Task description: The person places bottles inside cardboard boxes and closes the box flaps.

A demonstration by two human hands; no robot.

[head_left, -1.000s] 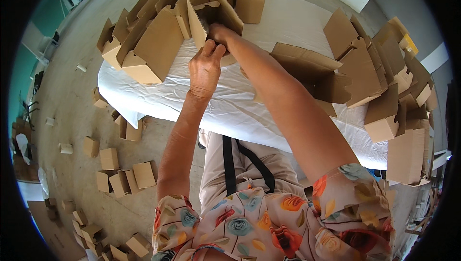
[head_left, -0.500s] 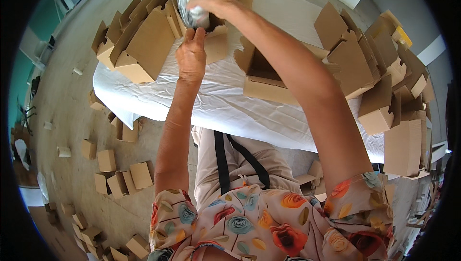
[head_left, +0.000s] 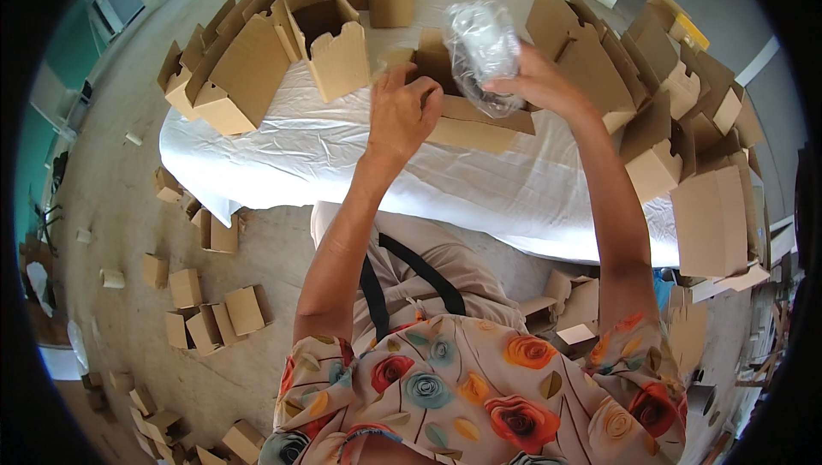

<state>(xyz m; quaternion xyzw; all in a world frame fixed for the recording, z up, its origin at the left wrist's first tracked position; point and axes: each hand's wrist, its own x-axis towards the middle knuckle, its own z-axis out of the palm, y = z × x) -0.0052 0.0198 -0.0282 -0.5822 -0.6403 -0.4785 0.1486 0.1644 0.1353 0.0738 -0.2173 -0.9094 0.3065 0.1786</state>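
My right hand (head_left: 538,82) grips a clear plastic-wrapped item (head_left: 482,50), held up over the table. My left hand (head_left: 401,111) is just left of it, fingers curled on the flap of an open brown cardboard box (head_left: 469,122) that lies on the white cloth of the table (head_left: 317,152). The wrapped item hangs above that box's opening. What is inside the wrap is too blurred to tell.
Open cardboard boxes (head_left: 338,41) stand in rows at the table's far left, and more boxes (head_left: 668,114) are stacked on its right side. Several small folded boxes (head_left: 214,315) lie on the concrete floor at my left. Loose cardboard pieces (head_left: 574,307) lie under the table's right end.
Both hands drew back from the far rows toward the near side of the table. My right hand lifted the plastic-wrapped item and brought it over the open box, which my left hand now holds.
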